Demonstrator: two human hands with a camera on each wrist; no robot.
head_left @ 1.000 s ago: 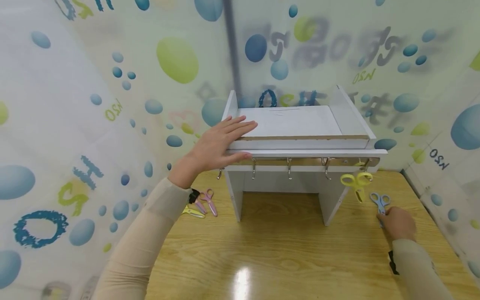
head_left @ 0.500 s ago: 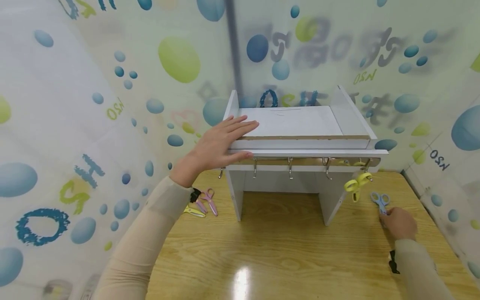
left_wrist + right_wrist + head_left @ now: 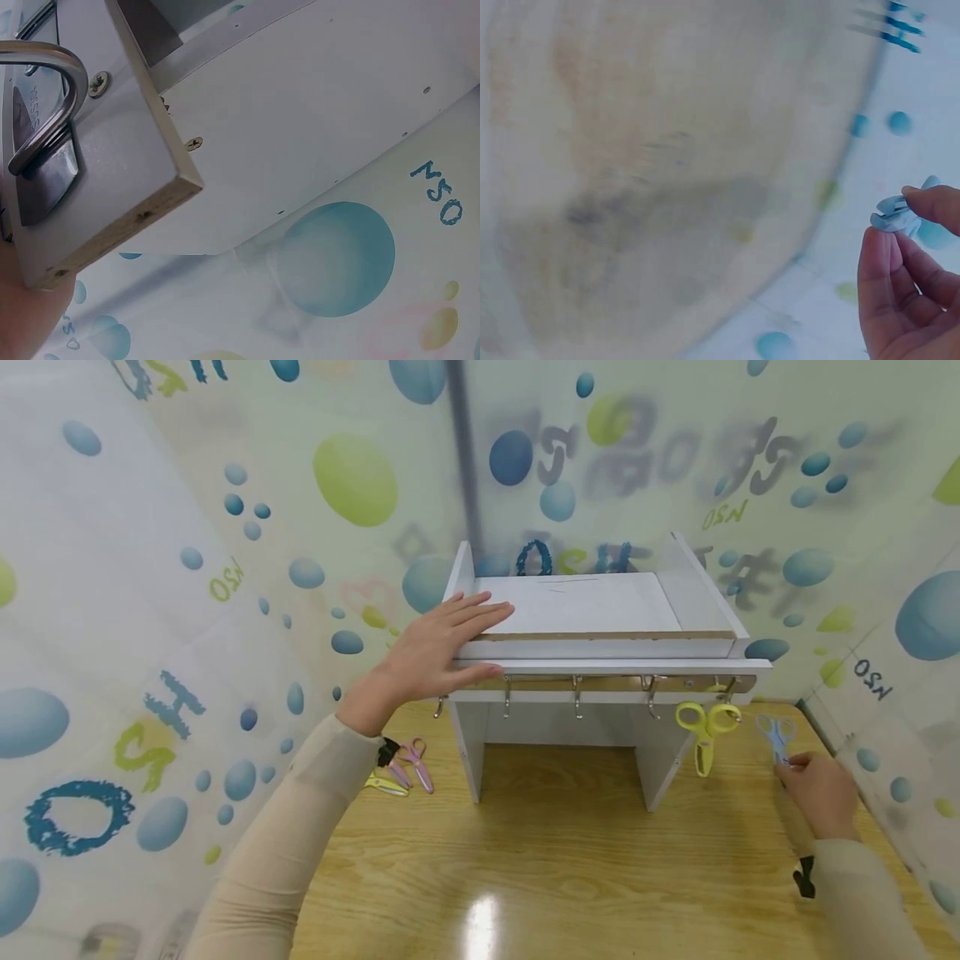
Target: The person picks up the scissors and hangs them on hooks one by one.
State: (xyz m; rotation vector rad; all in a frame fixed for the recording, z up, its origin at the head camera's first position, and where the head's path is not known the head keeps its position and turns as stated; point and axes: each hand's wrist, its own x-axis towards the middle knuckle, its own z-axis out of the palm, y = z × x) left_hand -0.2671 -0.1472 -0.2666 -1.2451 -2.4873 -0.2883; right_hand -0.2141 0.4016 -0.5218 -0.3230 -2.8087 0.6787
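My left hand [image 3: 431,656] rests on the left front corner of a white shelf unit [image 3: 600,649], fingers stretched over its top and thumb along the front edge. Between thumb and fingers, my right hand [image 3: 823,789] pinches blue scissors [image 3: 777,742] by the blade end, handle loops pointing away. In the right wrist view the blue scissors [image 3: 895,216] show end-on between the fingertips. Yellow scissors [image 3: 705,739] hang by a loop from the rightmost hook of the shelf's front rail. The left wrist view shows a metal hook [image 3: 66,86] close up.
Several metal hooks [image 3: 577,697] line the rail. Pink scissors [image 3: 420,768] and another yellow pair [image 3: 388,786] lie on the wooden table [image 3: 555,868] left of the shelf, partly behind the left wrist. A patterned curtain [image 3: 247,568] surrounds the table.
My right hand has lifted the blue scissors off the table and moved slightly right and up. The hanging yellow scissors have swung. My left hand stays in place.
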